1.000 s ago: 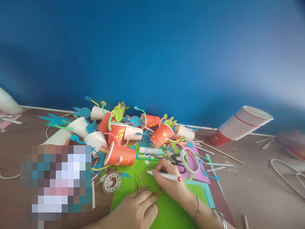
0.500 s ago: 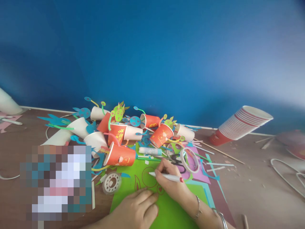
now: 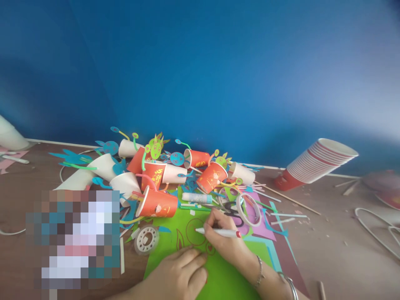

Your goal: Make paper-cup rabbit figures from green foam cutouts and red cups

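A white felt-tip marker (image 3: 221,232) with a red end is pinched in my right hand (image 3: 227,239). Its tip meets the green paper (image 3: 233,275) inside a drawn red circle (image 3: 191,239). Beside that circle are a pointed ear-like outline and a small round shape, also in red. My left hand (image 3: 183,271) lies flat on the same sheet, near the lower left of the drawing, and holds nothing. Just beyond my right hand are black-handled scissors (image 3: 235,211) and a white tape roll (image 3: 240,204). Another tape roll (image 3: 146,240) rests at the sheet's left edge.
Decorated paper cups, among them a red cup (image 3: 158,203), lie heaped behind the sheet with a glue stick (image 3: 196,198). A leaning stack of cups (image 3: 317,162) is at the right. Purple paper (image 3: 261,227), straws and a wooden stick (image 3: 290,198) surround them. A blurred patch covers the lower left.
The marker's tip has shifted very slightly downward within the red circle. My left hand stays in place on the sheet.
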Demonstrator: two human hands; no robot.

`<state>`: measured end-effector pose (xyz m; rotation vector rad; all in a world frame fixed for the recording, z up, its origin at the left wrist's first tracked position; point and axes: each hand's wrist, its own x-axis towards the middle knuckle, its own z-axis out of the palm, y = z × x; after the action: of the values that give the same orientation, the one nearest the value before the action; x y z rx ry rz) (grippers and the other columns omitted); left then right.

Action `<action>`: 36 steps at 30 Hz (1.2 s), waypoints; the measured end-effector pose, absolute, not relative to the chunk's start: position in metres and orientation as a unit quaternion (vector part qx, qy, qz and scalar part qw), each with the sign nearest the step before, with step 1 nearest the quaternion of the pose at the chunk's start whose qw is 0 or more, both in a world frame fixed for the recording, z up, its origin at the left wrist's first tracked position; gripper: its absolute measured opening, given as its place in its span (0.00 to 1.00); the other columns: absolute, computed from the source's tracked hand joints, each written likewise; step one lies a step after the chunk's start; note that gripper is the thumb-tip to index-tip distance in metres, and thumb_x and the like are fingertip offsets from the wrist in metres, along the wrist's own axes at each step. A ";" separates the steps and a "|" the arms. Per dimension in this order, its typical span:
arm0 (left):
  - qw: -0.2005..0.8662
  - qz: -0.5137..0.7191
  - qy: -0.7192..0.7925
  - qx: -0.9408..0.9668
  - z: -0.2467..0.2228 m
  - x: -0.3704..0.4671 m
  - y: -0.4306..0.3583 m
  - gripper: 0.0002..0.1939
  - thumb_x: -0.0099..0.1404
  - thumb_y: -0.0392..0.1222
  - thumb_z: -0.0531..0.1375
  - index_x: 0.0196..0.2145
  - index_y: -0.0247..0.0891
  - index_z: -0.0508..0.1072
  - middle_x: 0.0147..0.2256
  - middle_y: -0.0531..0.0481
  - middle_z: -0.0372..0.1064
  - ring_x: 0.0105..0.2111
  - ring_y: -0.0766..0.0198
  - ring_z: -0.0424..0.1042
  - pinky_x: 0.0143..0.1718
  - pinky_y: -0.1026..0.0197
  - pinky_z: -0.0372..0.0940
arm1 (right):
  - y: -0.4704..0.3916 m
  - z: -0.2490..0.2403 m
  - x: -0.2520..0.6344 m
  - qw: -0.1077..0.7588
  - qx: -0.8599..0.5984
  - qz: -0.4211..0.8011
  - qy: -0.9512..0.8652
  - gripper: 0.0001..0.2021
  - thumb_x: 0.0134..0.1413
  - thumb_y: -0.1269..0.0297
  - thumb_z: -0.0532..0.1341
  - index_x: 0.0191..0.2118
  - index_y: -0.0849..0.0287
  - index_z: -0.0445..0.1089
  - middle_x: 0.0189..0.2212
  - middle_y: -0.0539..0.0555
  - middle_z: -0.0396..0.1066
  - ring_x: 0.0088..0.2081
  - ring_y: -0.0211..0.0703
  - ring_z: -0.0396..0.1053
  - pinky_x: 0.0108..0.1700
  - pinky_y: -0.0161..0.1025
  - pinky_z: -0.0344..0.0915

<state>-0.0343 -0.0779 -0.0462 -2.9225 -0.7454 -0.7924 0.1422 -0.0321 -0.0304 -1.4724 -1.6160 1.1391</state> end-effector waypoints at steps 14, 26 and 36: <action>0.012 -0.248 -0.241 -0.938 -0.043 -0.034 -0.078 0.10 0.70 0.35 0.50 0.35 0.36 0.70 0.43 0.48 0.73 0.43 0.63 0.69 0.47 0.62 0.65 | -0.033 -0.030 0.141 0.323 -0.564 0.447 -0.615 0.09 0.47 0.69 0.57 0.21 0.55 0.56 0.16 0.43 0.57 0.18 0.33 0.56 0.20 0.31 0.53; 0.015 -0.252 -0.237 -0.938 -0.045 -0.035 -0.077 0.10 0.70 0.34 0.49 0.35 0.36 0.69 0.43 0.47 0.73 0.42 0.62 0.69 0.46 0.61 0.65 | -0.032 -0.026 0.139 0.314 -0.566 0.441 -0.623 0.09 0.46 0.69 0.58 0.21 0.55 0.57 0.16 0.43 0.58 0.19 0.33 0.55 0.21 0.32 0.53; 0.020 -0.277 -0.239 -0.930 -0.043 -0.033 -0.076 0.13 0.71 0.34 0.47 0.33 0.35 0.70 0.41 0.48 0.74 0.41 0.62 0.70 0.45 0.61 0.65 | -0.032 -0.027 0.138 0.306 -0.563 0.458 -0.616 0.09 0.50 0.67 0.59 0.23 0.55 0.58 0.16 0.43 0.58 0.18 0.33 0.57 0.20 0.31 0.54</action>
<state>-0.0331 -0.0759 -0.0425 -2.8858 -0.7398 -0.8601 0.1375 -0.0320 -0.0270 -1.4897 -1.6312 1.2114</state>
